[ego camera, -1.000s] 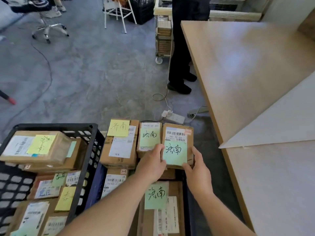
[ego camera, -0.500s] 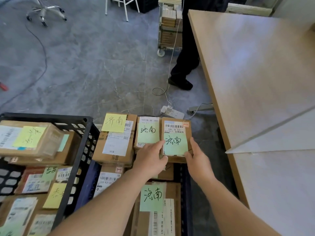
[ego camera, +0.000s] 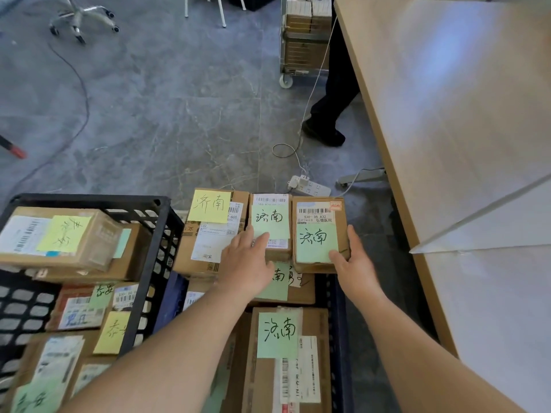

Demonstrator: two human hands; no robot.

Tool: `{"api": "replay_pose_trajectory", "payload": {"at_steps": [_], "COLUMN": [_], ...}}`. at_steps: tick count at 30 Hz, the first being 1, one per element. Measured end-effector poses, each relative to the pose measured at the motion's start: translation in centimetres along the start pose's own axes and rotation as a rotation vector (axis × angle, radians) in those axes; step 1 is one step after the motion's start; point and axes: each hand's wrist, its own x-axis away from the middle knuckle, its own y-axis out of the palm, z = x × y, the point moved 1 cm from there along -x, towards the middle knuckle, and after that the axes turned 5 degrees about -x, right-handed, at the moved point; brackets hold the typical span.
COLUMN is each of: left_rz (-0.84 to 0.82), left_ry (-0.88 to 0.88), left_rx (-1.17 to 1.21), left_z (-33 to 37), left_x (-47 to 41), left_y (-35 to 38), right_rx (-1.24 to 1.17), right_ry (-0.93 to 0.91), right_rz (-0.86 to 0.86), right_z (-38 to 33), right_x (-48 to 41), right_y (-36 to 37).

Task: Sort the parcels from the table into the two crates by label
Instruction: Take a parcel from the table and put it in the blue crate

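Note:
A small brown parcel [ego camera: 320, 210] with a green note lies at the right end of the top row in the right-hand dark crate [ego camera: 338, 317]. My right hand [ego camera: 356, 265] grips its near right corner, thumb on the note and fingers along the side. My left hand [ego camera: 247, 263] rests with flat fingers on the neighbouring middle parcel [ego camera: 271, 216], which also bears a green note. A larger parcel with a yellow note [ego camera: 210, 231] sits left of that. The black crate [ego camera: 162, 231] on the left holds several parcels with yellow and green notes.
The wooden table [ego camera: 447, 114] runs along the right, its edge close to my right arm. A person's legs [ego camera: 328, 114] stand by its far corner. A power strip [ego camera: 308, 186] with cables, a wheeled cart [ego camera: 304, 40] and a chair base [ego camera: 80, 19] are on the grey floor.
The parcel with the green note has come down beside the middle parcel. My left hand has let go of its left edge and slid onto the middle parcel. My right hand keeps its hold.

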Motion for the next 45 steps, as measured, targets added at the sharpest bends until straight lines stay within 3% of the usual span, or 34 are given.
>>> {"api": "replay_pose_trajectory", "payload": {"at_steps": [17, 21, 23, 26, 28, 36, 45], "left_rz": [0.017, 0.079, 0.058, -0.063, -0.073, -0.201, -0.140], "left_ry": [-0.013, 0.072, 0.146, 0.162, 0.154, 0.128, 0.072], "left_rx": [-0.011, -0.070, 0.021, 0.355, 0.411, 0.340, 0.373], "left_z": [0.2, 0.9, 2.3, 4.6, 5.0, 0.9, -3.9], "left_x": [1.5, 2.8, 3.3, 4.5, 6.2, 14.9, 14.1], "left_y": [0.7, 1.4, 1.8, 2.8, 3.5, 5.7, 5.3], "right_rx": [0.001, -0.003, -0.004, -0.015, -0.033, -0.026, -0.011], "right_ry": [0.063, 0.052, 0.031, 0.004, 0.010, 0.098, 0.056], "right_rz": [-0.021, -0.018, -0.013, 0.006, 0.030, 0.017, -0.070], "right_z": [0.6, 0.9, 1.5, 2.6, 3.5, 7.1, 6.9], "right_x": [-0.5, 0.6, 1.4, 2.8, 4.6, 13.1, 10.8], "right_y": [0.0, -0.1, -0.1, -0.3, -0.3, 2.6, 7.4]}}
